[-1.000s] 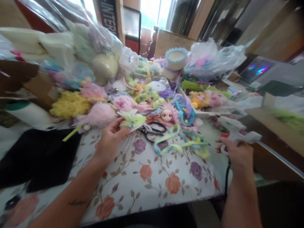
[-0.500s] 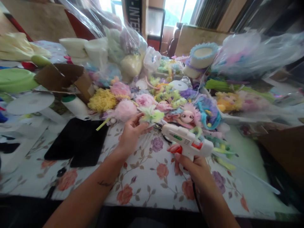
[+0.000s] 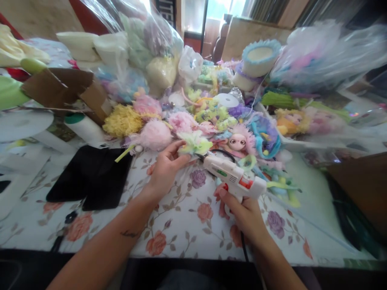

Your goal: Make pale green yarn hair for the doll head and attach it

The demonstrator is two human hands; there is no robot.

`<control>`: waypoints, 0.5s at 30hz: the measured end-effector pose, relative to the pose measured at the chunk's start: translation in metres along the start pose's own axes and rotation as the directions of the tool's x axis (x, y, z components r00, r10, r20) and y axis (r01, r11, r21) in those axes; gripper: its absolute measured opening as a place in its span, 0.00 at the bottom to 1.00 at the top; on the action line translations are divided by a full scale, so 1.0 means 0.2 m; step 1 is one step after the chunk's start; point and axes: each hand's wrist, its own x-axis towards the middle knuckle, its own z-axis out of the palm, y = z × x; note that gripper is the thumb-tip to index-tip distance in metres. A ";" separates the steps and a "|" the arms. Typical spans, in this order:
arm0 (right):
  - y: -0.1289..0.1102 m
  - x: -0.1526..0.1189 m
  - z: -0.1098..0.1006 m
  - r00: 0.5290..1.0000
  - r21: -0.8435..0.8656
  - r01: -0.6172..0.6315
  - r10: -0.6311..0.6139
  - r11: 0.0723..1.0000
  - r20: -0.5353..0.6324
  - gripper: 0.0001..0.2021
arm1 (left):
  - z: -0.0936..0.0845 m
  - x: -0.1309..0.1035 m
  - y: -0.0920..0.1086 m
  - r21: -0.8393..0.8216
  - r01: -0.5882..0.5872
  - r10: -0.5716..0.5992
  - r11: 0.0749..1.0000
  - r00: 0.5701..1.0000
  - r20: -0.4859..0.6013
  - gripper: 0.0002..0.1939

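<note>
Glue gun (image 3: 225, 171) had moved from frame right to centre, right hand (image 3: 246, 211) clamped round its grip. Left hand (image 3: 165, 168) pinched pale flower (image 3: 196, 144). Tray (image 3: 305, 144), right, held apparently dolls (image 3: 290, 120).

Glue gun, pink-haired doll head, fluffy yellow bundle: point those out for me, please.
Glue gun (image 3: 231, 171): head view, on its white body.
Pink-haired doll head (image 3: 237, 143): head view, on the face.
Fluffy yellow bundle (image 3: 122, 121): head view, on its ruffled middle.

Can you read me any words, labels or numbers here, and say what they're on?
"NTE": dark banner at the back, letters sideways, cut off at the top.
Tattoo on the left forearm: too blurred to read.
Green mark on the glue gun: too small to read.
I can make out nothing else.
</note>
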 end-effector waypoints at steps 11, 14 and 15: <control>0.03 0.01 -0.01 0.999 0.005 -0.029 0.028 1.000 0.041 0.12 | 0.00 0.00 0.00 0.030 -0.006 0.005 1.000 0.999 0.037 0.19; 0.03 0.01 0.00 0.999 0.003 -0.024 0.024 1.000 0.036 0.13 | 0.00 0.00 0.00 0.030 0.001 -0.002 1.000 0.999 0.041 0.20; 0.03 0.01 0.00 0.999 -0.002 -0.016 0.016 1.000 0.033 0.13 | 0.00 0.00 0.00 0.033 0.007 -0.008 0.999 0.999 0.041 0.20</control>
